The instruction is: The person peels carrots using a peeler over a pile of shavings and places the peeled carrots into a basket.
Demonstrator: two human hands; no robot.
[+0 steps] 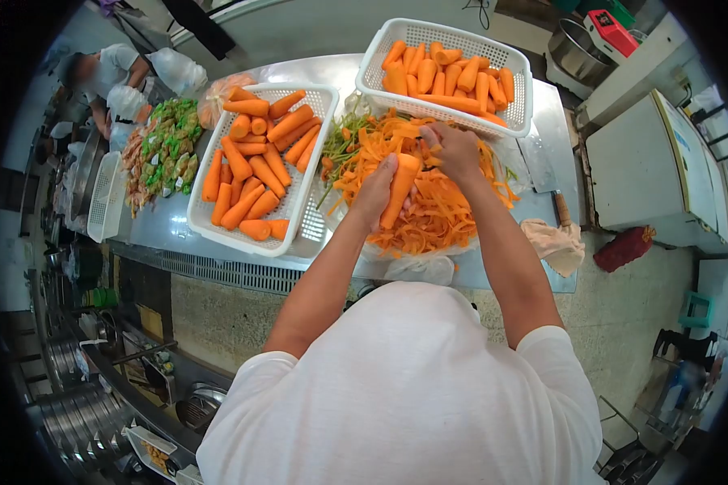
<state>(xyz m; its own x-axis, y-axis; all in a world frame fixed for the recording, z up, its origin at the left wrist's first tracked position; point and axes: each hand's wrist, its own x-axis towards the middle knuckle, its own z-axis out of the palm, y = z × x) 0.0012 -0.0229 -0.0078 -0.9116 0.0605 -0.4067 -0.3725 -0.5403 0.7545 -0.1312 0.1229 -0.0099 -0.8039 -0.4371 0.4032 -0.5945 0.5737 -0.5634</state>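
My left hand [375, 192] is wrapped round a thick carrot [399, 192], held at a slant over a heap of orange carrot peelings [438, 217]. Just right of the carrot's upper end is my right hand [456, 150], its fingers closed. Whatever it grips is hidden by the fingers and too small to name. Green stalks [344, 141] lie at the heap's left side. Left of the heap, a white plastic basket [328, 109] holds several carrots [264, 170]. Behind it, another white basket [522, 85] holds more carrots [453, 74].
On the right of the metal table [493, 267] lie a broad-bladed knife [539, 166] with a wooden handle and a beige cloth [555, 246]. Green-wrapped bundles [166, 149] are piled at the left, near another person [115, 71]. A red sack [624, 248] rests on the floor.
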